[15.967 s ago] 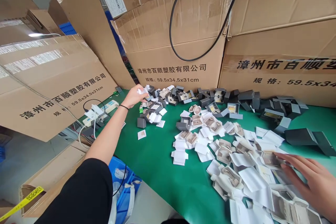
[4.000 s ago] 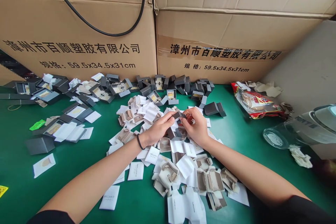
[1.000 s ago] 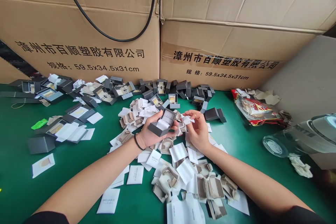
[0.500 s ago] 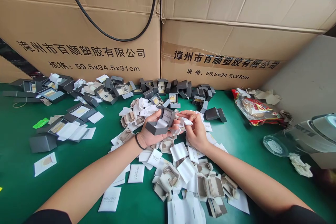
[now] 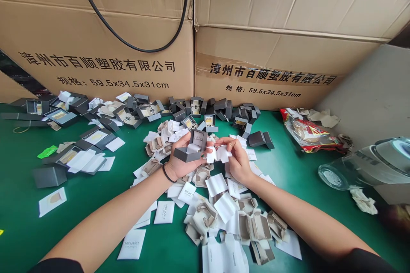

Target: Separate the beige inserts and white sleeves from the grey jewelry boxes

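My left hand (image 5: 180,163) is closed around a small dark grey jewelry box (image 5: 188,154). Its lid stands up, showing lettering inside, and a white insert sits in the base. To the right of the box, my right hand (image 5: 239,158) pinches a white folded paper insert (image 5: 219,154) with cut flaps. The insert's left end comes close to my left fingertips; whether they touch it I cannot tell. Beneath both hands lies a loose heap of grey-and-white paper inserts (image 5: 254,225) and white cards (image 5: 164,212) printed "BRILLIANCE".
More dark grey boxes (image 5: 128,116) lie along the back of the green table (image 5: 288,204), against large cardboard cartons (image 5: 96,64). At right are a red snack bag (image 5: 307,134), a clear bottle (image 5: 347,170) and crumpled tissue (image 5: 364,200). A black cable (image 5: 134,47) hangs in front of the cartons.
The open box has shifted slightly left and turned in my left hand. The white insert in my right hand now shows more fully, spread between the box and my right fingers.
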`<state>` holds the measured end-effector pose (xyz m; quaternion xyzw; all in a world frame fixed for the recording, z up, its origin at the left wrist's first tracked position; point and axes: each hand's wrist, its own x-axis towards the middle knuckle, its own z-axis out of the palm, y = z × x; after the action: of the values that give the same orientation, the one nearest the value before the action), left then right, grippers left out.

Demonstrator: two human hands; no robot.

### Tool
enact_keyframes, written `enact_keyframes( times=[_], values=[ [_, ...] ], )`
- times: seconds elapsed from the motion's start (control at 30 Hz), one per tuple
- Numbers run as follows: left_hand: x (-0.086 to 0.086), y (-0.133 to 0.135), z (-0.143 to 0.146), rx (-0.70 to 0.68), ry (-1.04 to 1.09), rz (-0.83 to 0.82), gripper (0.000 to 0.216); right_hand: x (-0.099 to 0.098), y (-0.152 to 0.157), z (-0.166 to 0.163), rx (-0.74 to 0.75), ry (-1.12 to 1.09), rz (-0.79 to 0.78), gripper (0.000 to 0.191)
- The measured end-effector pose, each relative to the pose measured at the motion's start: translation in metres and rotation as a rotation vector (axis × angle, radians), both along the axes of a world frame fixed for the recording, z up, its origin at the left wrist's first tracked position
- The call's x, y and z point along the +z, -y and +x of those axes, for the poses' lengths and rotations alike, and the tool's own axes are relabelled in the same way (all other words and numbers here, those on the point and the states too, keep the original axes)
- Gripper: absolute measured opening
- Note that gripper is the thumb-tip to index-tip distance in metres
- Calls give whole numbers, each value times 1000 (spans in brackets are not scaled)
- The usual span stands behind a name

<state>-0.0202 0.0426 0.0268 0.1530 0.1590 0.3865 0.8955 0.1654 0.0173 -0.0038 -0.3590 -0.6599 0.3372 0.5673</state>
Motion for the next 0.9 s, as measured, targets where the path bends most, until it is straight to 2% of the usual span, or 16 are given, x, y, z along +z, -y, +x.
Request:
enact_keyframes(
  times=[0.2,0.43,0.57,0.9],
  values=[
    [-8,-1,0,212,-7,8,39,3,0,2,2,121,-27,20],
    [-4,-2,2,289,-23,-2,39,5,0,1,-64,251,-46,16],
    [-2,-1,2,321,-19,-5,38,6,-1,-1,-130,356,-37,33],
    [0,-1,2,333,13,-29,43,5,-2,1,-80,479,12,47]
  ],
)
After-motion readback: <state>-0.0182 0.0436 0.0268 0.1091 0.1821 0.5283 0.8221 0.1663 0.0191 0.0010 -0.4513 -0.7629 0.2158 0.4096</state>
